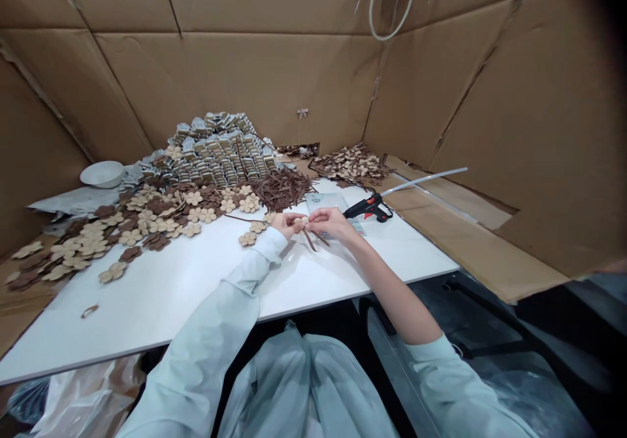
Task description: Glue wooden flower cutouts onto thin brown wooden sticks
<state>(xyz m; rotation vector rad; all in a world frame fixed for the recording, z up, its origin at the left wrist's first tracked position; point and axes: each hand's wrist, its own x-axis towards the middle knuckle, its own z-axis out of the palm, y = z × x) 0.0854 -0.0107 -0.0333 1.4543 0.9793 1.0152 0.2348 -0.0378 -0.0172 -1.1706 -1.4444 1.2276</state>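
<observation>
Head view: left hand and right hand together over the table, right fingertips and left fingers both pinching a small cream flower cutout, scalloped edge, petal count too small to tell. Thin dark brown strips poke out below it toward 5 o'clock. White table under the hands. Red-and-black hot glue gun at 2 o'clock, near right hand. Brown strip heap at 12. Cream and brown flowers spread 9 to 11. Stacked packets beyond them.
</observation>
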